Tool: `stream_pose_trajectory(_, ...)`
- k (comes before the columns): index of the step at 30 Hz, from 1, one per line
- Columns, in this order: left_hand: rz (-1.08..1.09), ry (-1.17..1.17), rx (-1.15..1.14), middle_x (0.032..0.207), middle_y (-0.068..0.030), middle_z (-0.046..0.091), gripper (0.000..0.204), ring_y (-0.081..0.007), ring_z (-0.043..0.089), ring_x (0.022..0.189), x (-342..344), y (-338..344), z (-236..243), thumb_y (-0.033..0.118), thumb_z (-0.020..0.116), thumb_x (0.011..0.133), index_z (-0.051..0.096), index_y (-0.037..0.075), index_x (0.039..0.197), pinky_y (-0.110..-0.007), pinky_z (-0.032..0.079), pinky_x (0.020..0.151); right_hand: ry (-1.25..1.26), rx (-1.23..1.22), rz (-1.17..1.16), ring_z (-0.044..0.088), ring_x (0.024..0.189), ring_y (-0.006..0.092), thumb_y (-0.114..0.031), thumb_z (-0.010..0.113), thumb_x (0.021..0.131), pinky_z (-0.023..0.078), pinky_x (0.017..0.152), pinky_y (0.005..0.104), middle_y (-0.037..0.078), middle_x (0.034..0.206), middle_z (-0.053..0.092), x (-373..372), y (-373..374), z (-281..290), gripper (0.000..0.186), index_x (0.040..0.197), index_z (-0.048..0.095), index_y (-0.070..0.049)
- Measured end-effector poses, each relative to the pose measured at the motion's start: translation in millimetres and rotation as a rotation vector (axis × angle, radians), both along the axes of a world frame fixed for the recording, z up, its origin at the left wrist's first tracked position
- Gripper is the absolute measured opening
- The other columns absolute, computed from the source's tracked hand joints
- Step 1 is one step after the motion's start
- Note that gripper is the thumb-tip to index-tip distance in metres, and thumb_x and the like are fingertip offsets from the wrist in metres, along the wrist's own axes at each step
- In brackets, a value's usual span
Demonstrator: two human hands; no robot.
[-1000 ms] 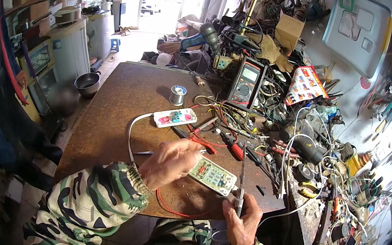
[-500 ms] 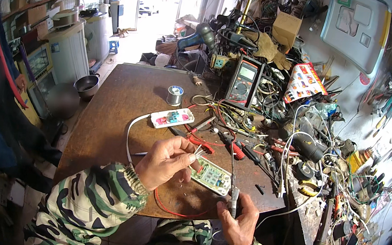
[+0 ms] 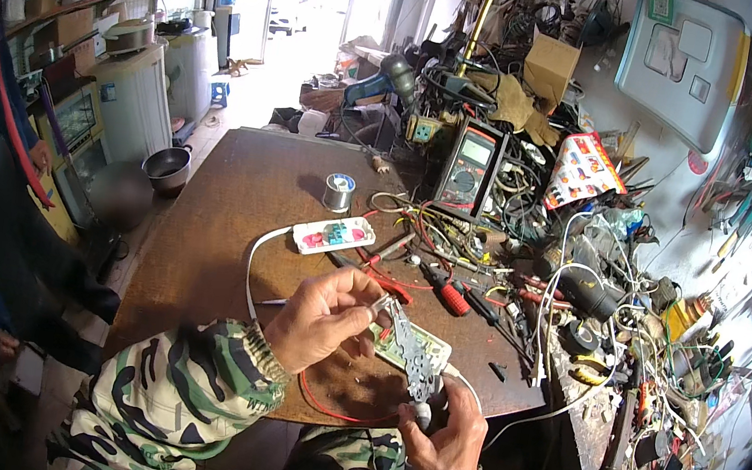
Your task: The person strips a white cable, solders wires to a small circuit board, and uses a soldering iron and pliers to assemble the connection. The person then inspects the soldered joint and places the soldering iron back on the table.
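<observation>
My left hand [image 3: 326,319] pinches thin, pale wire ends between thumb and fingertips. My right hand [image 3: 448,442] is closed on the lower end of a flat dark-grey tool [image 3: 416,361] with holes and notches. The tool's upper tip reaches my left fingertips; whether it grips the wires cannot be made out. Behind it, a white case half with a green circuit board [image 3: 439,348] lies partly hidden on the table. Farther back is another white case half [image 3: 360,232] with pink and teal parts inside, a white cable [image 3: 255,256] running from it.
A solder spool [image 3: 339,193] stands on the brown table [image 3: 240,177]. Beyond are a multimeter [image 3: 470,169], a red-handled screwdriver [image 3: 454,300] and tangled leads. Tools and cables heap along the right side. At the left stand another person [image 3: 21,233] and a dark pot [image 3: 166,169].
The grey tool has turned from edge-on to show its flat, holed face, and its tip has come to my left fingertips. My right hand has lowered slightly.
</observation>
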State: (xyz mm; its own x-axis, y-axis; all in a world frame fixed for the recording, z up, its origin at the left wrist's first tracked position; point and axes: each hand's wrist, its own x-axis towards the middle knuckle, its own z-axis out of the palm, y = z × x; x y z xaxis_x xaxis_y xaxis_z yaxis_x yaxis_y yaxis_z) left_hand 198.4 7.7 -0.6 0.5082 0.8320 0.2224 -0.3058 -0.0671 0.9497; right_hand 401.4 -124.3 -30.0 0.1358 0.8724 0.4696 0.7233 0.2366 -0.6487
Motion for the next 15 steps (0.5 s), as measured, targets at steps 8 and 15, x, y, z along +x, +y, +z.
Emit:
stream_pose_trajectory(8, 0.008, 0.064, 0.022, 0.094, -0.0064, 0.068, 0.018, -0.0112, 0.066, 0.074, -1.0, -0.7, 2.1, 0.014, 0.06, 0.1, 0.058, -0.001, 0.111, -0.025, 0.057, 0.065, -0.077, 0.021, -0.024, 0.063, 0.084, 0.0391, -0.017, 0.082, 0.067, 0.051, 0.073, 0.0458, 0.024, 0.097, 0.062, -0.1, 1.0, -2.1, 0.062, 0.118, 0.056, 0.008)
stream_pose_trajectory(15, -0.017, 0.103, 0.092, 0.094, -0.005, 0.068, 0.016, -0.0084, 0.066, 0.071, 0.0, -0.4, -1.3, 0.008, 0.059, 0.099, 0.06, -0.002, 0.112, -0.022, 0.056, 0.063, -0.084, 0.006, -0.031, 0.062, 0.086, 0.041, -0.017, 0.082, 0.067, 0.051, 0.076, 0.0472, 0.024, 0.098, 0.061, -2.2, 2.4, 0.6, 0.063, 0.119, 0.055, 0.005)
